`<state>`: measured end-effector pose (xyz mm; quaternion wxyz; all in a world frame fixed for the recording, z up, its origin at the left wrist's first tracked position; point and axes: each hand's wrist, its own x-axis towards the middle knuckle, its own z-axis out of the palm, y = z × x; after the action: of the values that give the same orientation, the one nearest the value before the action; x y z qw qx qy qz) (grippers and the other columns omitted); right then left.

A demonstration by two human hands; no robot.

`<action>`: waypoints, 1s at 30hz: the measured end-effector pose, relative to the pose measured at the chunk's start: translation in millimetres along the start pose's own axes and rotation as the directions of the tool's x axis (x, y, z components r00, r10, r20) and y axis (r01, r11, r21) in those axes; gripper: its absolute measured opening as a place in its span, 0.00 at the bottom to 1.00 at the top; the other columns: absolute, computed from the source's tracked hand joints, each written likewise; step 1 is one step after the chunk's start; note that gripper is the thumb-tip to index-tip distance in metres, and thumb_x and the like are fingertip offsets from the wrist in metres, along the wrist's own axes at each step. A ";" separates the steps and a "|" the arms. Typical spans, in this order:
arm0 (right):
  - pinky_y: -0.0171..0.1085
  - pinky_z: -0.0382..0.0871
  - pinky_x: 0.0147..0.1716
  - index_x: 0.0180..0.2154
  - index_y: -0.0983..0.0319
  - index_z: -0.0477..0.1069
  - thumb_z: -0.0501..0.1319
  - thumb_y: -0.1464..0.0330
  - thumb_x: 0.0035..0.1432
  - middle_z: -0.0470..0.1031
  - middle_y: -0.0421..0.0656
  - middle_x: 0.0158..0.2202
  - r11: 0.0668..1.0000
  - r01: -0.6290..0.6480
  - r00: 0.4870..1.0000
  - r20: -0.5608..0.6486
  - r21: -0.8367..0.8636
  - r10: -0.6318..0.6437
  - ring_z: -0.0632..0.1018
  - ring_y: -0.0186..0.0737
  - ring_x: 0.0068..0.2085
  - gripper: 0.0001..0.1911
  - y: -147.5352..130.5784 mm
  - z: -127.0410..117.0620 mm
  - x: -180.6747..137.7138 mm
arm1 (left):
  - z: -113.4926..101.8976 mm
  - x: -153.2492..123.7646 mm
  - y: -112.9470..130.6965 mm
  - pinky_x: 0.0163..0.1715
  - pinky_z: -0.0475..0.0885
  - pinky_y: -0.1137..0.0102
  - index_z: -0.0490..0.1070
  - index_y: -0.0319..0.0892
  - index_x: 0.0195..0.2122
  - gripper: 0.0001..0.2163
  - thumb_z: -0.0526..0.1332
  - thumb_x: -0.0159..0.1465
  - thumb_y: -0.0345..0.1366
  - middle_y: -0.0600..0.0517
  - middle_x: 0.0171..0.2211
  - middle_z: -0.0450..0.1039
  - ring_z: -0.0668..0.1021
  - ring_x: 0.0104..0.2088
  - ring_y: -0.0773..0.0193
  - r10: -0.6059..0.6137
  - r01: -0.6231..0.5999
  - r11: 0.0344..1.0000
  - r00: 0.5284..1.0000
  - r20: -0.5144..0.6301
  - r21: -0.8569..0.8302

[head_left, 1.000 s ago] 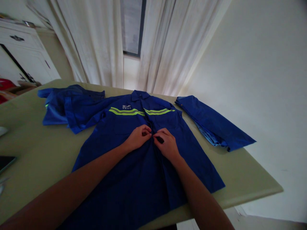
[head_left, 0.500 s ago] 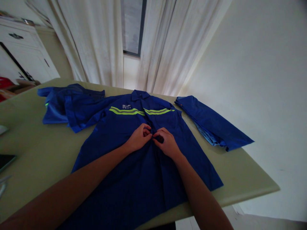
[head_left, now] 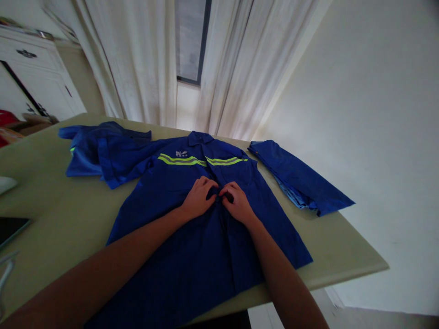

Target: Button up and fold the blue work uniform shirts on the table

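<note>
A dark blue work jacket [head_left: 192,256] with yellow reflective stripes across the chest lies flat, front up, on a pale green table [head_left: 58,219]. My left hand [head_left: 199,198] and my right hand [head_left: 236,201] meet at the jacket's front opening, just below the stripes. Both hands have their fingers curled and pinch the fabric edges of the placket together. What sits between the fingertips is too small to see.
A second blue garment [head_left: 103,153] lies crumpled at the table's far left. A folded blue garment [head_left: 298,180] rests at the far right near the table edge. A dark phone [head_left: 10,228] lies at the left edge. White curtains and a white cabinet stand behind.
The hands have stayed at the same spot on the placket, with small finger movements. The view has shifted slightly.
</note>
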<state>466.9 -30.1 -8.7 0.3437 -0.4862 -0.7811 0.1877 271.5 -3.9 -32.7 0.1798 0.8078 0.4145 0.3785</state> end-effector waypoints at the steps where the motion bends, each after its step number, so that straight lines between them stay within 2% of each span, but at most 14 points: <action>1: 0.35 0.71 0.37 0.37 0.60 0.76 0.60 0.77 0.57 0.71 0.44 0.45 1.000 -0.004 1.000 0.003 -0.017 0.004 0.75 0.34 0.35 0.10 -1.2 -2.4 0.4 | -1.1 -0.2 0.2 0.53 0.70 0.56 0.73 0.44 0.48 0.11 0.62 0.64 0.31 0.47 0.46 0.70 0.73 0.48 0.54 0.029 -0.031 0.999 0.999 0.042 0.037; 4: 0.38 0.72 0.42 0.36 0.61 0.76 0.65 0.72 0.58 0.71 0.44 0.46 0.993 -0.029 0.998 0.043 -0.117 0.035 0.76 0.37 0.39 0.02 -14.7 -13.7 -3.6 | -4.4 -1.6 2.1 0.52 0.69 0.57 0.74 0.44 0.49 0.11 0.62 0.66 0.32 0.47 0.47 0.70 0.72 0.48 0.54 0.103 -0.115 0.986 0.989 0.107 0.117; 8: 0.42 0.72 0.48 0.35 0.58 0.75 0.73 0.63 0.54 0.72 0.44 0.46 0.953 -0.010 0.985 0.162 -0.304 0.062 0.76 0.45 0.47 0.11 -52.0 -25.0 -35.8 | -6.6 -4.0 4.8 0.49 0.69 0.60 0.75 0.43 0.44 0.05 0.62 0.68 0.33 0.48 0.45 0.71 0.72 0.46 0.55 0.172 -0.198 0.962 0.974 0.148 0.188; 10: 0.42 0.73 0.45 0.36 0.57 0.74 0.74 0.66 0.52 0.73 0.45 0.45 0.920 -0.032 0.981 0.165 -0.391 0.104 0.77 0.47 0.46 0.12 -68.9 -23.4 -61.1 | -6.2 -4.4 5.0 0.47 0.69 0.61 0.76 0.42 0.41 0.05 0.62 0.69 0.37 0.48 0.43 0.72 0.72 0.44 0.56 0.170 -0.210 0.954 0.967 0.188 0.214; 13: 0.40 0.73 0.39 0.39 0.56 0.74 0.67 0.73 0.55 0.74 0.45 0.44 0.892 -0.130 0.980 0.080 -0.434 0.182 0.78 0.46 0.42 0.10 -79.3 -13.7 -94.8 | -4.4 -3.8 4.5 0.45 0.69 0.62 0.76 0.41 0.43 0.08 0.63 0.69 0.40 0.47 0.45 0.73 0.74 0.44 0.55 0.155 -0.212 0.944 0.961 0.227 0.251; 16: 0.40 0.72 0.38 0.39 0.56 0.74 0.60 0.76 0.60 0.75 0.44 0.42 0.920 -0.235 0.972 -0.063 -0.314 0.227 0.79 0.43 0.39 0.10 -72.3 -3.1 -111.5 | -2.2 -4.0 3.9 0.45 0.68 0.64 0.76 0.43 0.42 0.06 0.64 0.69 0.39 0.49 0.43 0.74 0.75 0.43 0.57 0.199 -0.266 0.931 0.944 0.264 0.249; 19: 0.38 0.72 0.36 0.38 0.58 0.75 0.59 0.74 0.61 0.76 0.43 0.39 0.952 -0.284 0.950 -0.165 -0.111 0.264 0.78 0.40 0.35 0.08 -59.9 1.2 -114.4 | -3.7 -4.0 5.1 0.43 0.68 0.65 0.75 0.43 0.40 0.03 0.63 0.70 0.36 0.50 0.39 0.75 0.76 0.40 0.59 0.258 -0.320 0.914 0.933 0.252 0.250; 22: 0.37 0.70 0.32 0.37 0.59 0.75 0.61 0.69 0.62 0.76 0.43 0.37 0.953 -0.303 0.932 -0.200 0.023 0.302 0.76 0.39 0.31 0.04 -52.0 -0.5 -113.6 | -14.8 0.3 12.8 0.44 0.69 0.66 0.75 0.43 0.40 0.06 0.62 0.71 0.39 0.50 0.38 0.76 0.77 0.40 0.59 0.249 -0.282 0.942 0.951 0.181 0.181; 24: 0.36 0.69 0.31 0.36 0.59 0.75 0.62 0.66 0.61 0.76 0.42 0.35 0.940 -0.334 0.912 -0.231 0.067 0.340 0.76 0.38 0.30 0.04 -50.1 -2.7 -113.4 | -26.2 4.6 22.9 0.42 0.69 0.67 0.75 0.43 0.38 0.08 0.63 0.70 0.42 0.51 0.37 0.77 0.78 0.40 0.60 0.211 -0.235 0.970 0.943 0.259 0.066; 25: 0.35 0.69 0.31 0.35 0.60 0.75 0.63 0.65 0.60 0.75 0.42 0.34 0.932 -0.352 0.901 -0.240 0.083 0.361 0.75 0.38 0.30 0.05 -49.8 -3.8 -113.4 | -31.6 6.1 29.1 0.40 0.69 0.69 0.76 0.43 0.38 0.09 0.64 0.68 0.43 0.51 0.36 0.77 0.78 0.38 0.61 0.204 -0.220 0.976 0.906 0.370 -0.001; 27: 0.35 0.68 0.30 0.33 0.60 0.75 0.64 0.64 0.60 0.75 0.42 0.34 0.922 -0.368 0.891 -0.240 0.116 0.386 0.75 0.37 0.30 0.07 -49.6 -5.5 -113.4 | -38.9 6.5 41.7 0.34 0.68 0.70 0.78 0.44 0.37 0.09 0.69 0.63 0.44 0.53 0.34 0.78 0.78 0.34 0.62 0.226 -0.217 0.972 0.754 0.617 -0.092; 28: 0.34 0.68 0.30 0.32 0.60 0.75 0.64 0.63 0.60 0.75 0.42 0.34 0.922 -0.364 0.892 -0.236 0.132 0.386 0.75 0.37 0.30 0.07 -49.5 -6.3 -113.4 | -40.2 5.3 47.4 0.32 0.67 0.71 0.79 0.44 0.37 0.09 0.71 0.61 0.42 0.53 0.34 0.78 0.79 0.34 0.62 0.234 -0.232 0.968 0.680 0.695 -0.100; 29: 0.34 0.68 0.31 0.32 0.60 0.75 0.64 0.62 0.60 0.76 0.43 0.35 0.924 -0.353 0.896 -0.231 0.150 0.380 0.75 0.37 0.31 0.08 -49.3 -7.2 -113.4 | -40.0 3.2 52.3 0.31 0.66 0.70 0.80 0.44 0.37 0.08 0.72 0.59 0.41 0.52 0.35 0.79 0.79 0.34 0.61 0.235 -0.260 0.962 0.636 0.735 -0.083; 30: 0.34 0.68 0.31 0.32 0.60 0.76 0.64 0.62 0.60 0.76 0.44 0.36 0.925 -0.340 0.901 -0.225 0.170 0.372 0.76 0.38 0.32 0.09 -48.9 -8.1 -113.5 | -38.7 0.7 56.2 0.31 0.66 0.70 0.80 0.45 0.37 0.07 0.72 0.59 0.39 0.51 0.36 0.79 0.79 0.35 0.60 0.236 -0.297 0.953 0.621 0.747 -0.054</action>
<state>474.9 -153.7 -12.7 0.4305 -0.6179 -0.6152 0.2330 272.4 -37.4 26.7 0.2452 0.9497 0.1937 0.0209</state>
